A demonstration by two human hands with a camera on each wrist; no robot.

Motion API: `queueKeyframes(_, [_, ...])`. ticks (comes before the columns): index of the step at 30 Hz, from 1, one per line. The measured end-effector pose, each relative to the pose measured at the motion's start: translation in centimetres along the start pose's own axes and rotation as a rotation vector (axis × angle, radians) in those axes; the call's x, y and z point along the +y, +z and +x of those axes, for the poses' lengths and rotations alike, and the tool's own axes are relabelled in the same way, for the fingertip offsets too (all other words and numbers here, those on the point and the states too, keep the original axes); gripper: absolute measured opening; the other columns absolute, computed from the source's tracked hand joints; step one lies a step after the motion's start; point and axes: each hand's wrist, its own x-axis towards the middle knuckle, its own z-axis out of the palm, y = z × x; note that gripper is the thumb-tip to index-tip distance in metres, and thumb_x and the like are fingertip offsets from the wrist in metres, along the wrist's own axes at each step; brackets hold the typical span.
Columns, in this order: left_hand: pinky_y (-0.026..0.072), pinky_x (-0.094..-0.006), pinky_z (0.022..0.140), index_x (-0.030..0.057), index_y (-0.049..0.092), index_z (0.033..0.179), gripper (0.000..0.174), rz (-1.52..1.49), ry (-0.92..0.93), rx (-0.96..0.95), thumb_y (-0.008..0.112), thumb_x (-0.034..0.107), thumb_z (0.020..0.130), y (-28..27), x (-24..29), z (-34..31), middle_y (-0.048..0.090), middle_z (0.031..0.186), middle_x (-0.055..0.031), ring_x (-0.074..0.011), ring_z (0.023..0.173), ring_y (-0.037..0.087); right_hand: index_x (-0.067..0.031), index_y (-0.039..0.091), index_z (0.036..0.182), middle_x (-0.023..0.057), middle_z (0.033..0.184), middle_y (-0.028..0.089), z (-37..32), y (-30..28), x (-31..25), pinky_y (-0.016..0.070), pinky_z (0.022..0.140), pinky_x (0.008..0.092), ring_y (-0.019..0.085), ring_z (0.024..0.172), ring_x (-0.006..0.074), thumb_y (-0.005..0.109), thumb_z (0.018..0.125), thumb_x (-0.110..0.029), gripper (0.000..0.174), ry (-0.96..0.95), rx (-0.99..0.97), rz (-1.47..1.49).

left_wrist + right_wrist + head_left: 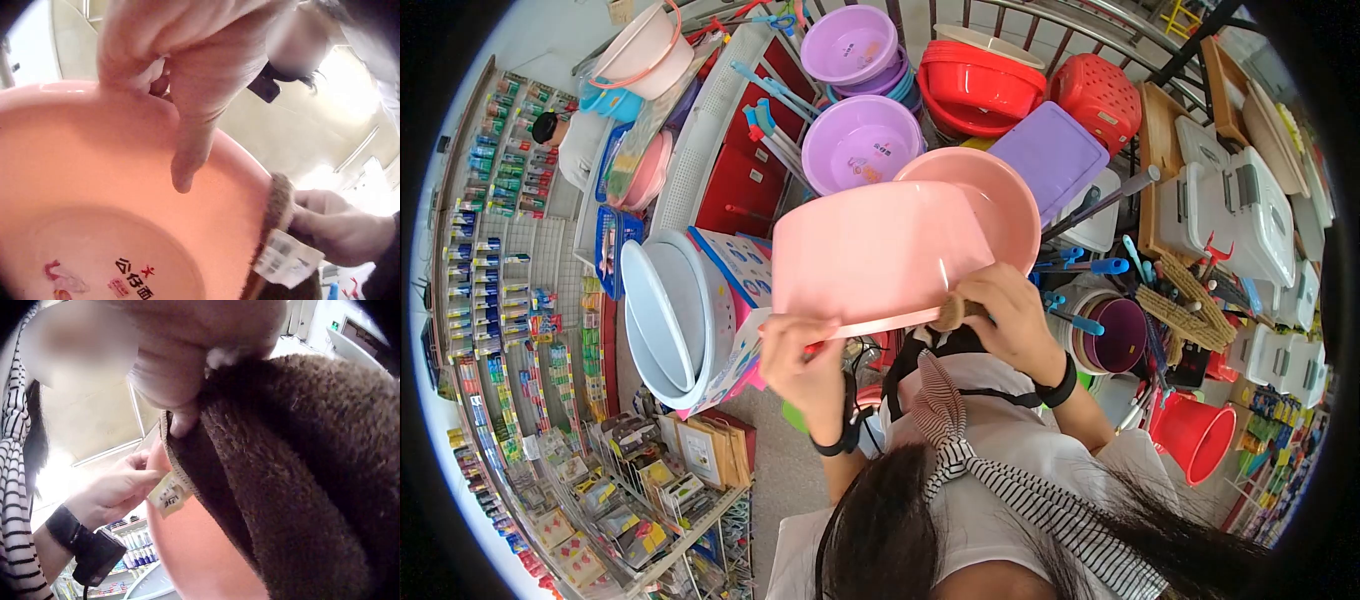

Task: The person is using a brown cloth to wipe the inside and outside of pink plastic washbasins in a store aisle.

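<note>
A pink plastic basin (870, 250) is tipped up on its side in front of the person, its outside facing away. My left hand (798, 362) pinches its rim, and in the left wrist view the thumb (187, 164) lies on the inner wall. Printed characters and small pictures mark the basin's inside bottom. At the other end of the rim, my right hand (1012, 322) holds a brown fuzzy cloth (312, 462) against the basin. A white label (289, 257) hangs from the cloth's edge. Most of the right hand's fingers are hidden behind the cloth in the right wrist view.
Another pink basin (990, 195) is right behind the held one. Purple basins (862, 140) and red basins (980, 80) are stacked beyond. Light blue tubs (665, 320) stand at left, and brush handles (1090, 265) stick out at right. Shelves of small goods (490, 290) line the left side.
</note>
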Motion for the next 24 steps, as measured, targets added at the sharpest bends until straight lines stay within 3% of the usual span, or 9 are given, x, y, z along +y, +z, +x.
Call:
queueKeyframes(4, [0.0449, -0.026, 0.064, 0.0014, 0.058, 0.071, 0.027, -0.076, -0.099, 0.026, 0.073, -0.015, 0.056, -1.5, -1.5, 0.3, 0.056, 0.078, -0.0066, -0.0165, 0.072, 0.056, -0.0027, 0.06, 0.104, 0.0117, 0.095, 0.061, -1.0, -0.8, 0.8, 0.0458, 0.071, 0.0407, 0.059, 0.083, 0.0319, 0.074, 0.066, -0.009, 0.04, 0.056, 0.019, -0.007])
queueKeyframes(6, [0.0454, -0.0281, 0.065, 0.0015, 0.057, 0.075, 0.028, -0.064, -0.104, -0.011, 0.072, -0.014, 0.057, -1.4, -1.4, 0.6, 0.056, 0.079, -0.0077, -0.0203, 0.072, 0.056, -0.0024, 0.06, 0.104, 0.0115, 0.095, 0.061, -0.5, -0.4, 0.8, 0.0456, 0.071, 0.0404, 0.059, 0.083, 0.0317, 0.074, 0.067, -0.01, 0.04, 0.045, 0.049, -0.009])
queueKeyframes(9, [0.0453, -0.0353, 0.07, 0.0041, 0.058, 0.083, 0.031, 0.238, 0.162, 0.093, 0.072, -0.009, 0.059, 0.1, -1.3, 0.4, 0.056, 0.082, -0.0101, -0.0285, 0.077, 0.057, -0.002, 0.06, 0.104, 0.0111, 0.095, 0.061, 0.1, 0.3, 0.4, 0.0453, 0.07, 0.0396, 0.058, 0.083, 0.0308, 0.073, 0.068, -0.013, 0.04, 0.016, 0.09, -0.019])
queueKeyframes(10, [0.0453, -0.0353, 0.07, 0.0041, 0.058, 0.083, 0.031, 0.244, 0.165, 0.096, 0.072, -0.009, 0.059, 0.3, -0.9, 0.3, 0.056, 0.082, -0.0101, -0.0285, 0.077, 0.057, -0.0019, 0.06, 0.104, 0.011, 0.095, 0.061, 0.3, 0.7, 0.2, 0.0451, 0.07, 0.0392, 0.058, 0.082, 0.0301, 0.073, 0.069, -0.013, 0.039, -0.005, 0.1, -0.025])
queueKeyframes(12, [0.0443, -0.0368, 0.071, 0.0062, 0.06, 0.086, 0.034, 0.205, 0.369, -0.04, 0.074, -0.008, 0.058, 0.7, 0.2, -0.2, 0.058, 0.085, -0.008, -0.0264, 0.078, 0.057, -0.002, 0.061, 0.104, 0.0107, 0.094, 0.06, 0.5, 1.3, -0.5, 0.045, 0.069, 0.0385, 0.058, 0.082, 0.0292, 0.072, 0.07, -0.014, 0.038, -0.048, 0.063, -0.029])
queueKeyframes(15, [0.0421, -0.0332, 0.071, 0.0079, 0.062, 0.083, 0.026, 0.122, 0.419, -0.151, 0.077, 0.0, 0.063, 1.8, 1.1, -1.0, 0.06, 0.09, -0.005, -0.0223, 0.081, 0.058, -0.0024, 0.061, 0.105, 0.01, 0.094, 0.06, 0.6, 1.4, -0.8, 0.0448, 0.069, 0.0376, 0.058, 0.08, 0.0278, 0.071, 0.071, -0.014, 0.037, -0.095, 0.007, -0.039])
queueKeyframes(19, [0.0421, -0.0327, 0.07, 0.0079, 0.064, 0.077, 0.019, 0.049, 0.358, -0.116, 0.077, 0.002, 0.066, 1.2, 1.4, -0.9, 0.061, 0.083, -0.0028, -0.0217, 0.078, 0.058, -0.0032, 0.062, 0.1, 0.0085, 0.091, 0.061, 0.6, 1.3, -1.1, 0.0438, 0.067, 0.0374, 0.058, 0.076, 0.0276, 0.073, 0.068, -0.015, 0.036, -0.106, 0.011, -0.026])
queueKeyframes(21, [0.0436, -0.0349, 0.068, 0.007, 0.062, 0.07, 0.026, 0.02, 0.313, -0.093, 0.081, -0.002, 0.054, 1.0, 1.6, -0.7, 0.059, 0.074, -0.0032, -0.0232, 0.072, 0.057, -0.0033, 0.062, 0.102, 0.0086, 0.092, 0.061, 0.6, 1.0, -0.9, 0.0447, 0.067, 0.0372, 0.058, 0.077, 0.0271, 0.073, 0.068, -0.014, 0.037, -0.114, 0.001, -0.034])
queueKeyframes(24, [0.0439, -0.0329, 0.066, 0.0057, 0.062, 0.07, 0.028, 0.017, 0.275, -0.018, 0.082, -0.003, 0.052, 0.1, 0.5, -0.3, 0.06, 0.073, -0.0033, -0.021, 0.071, 0.056, -0.003, 0.062, 0.103, 0.0094, 0.092, 0.061, 0.3, 0.0, 0.1, 0.046, 0.067, 0.0376, 0.059, 0.079, 0.0275, 0.073, 0.068, -0.013, 0.039, -0.112, 0.018, -0.041])
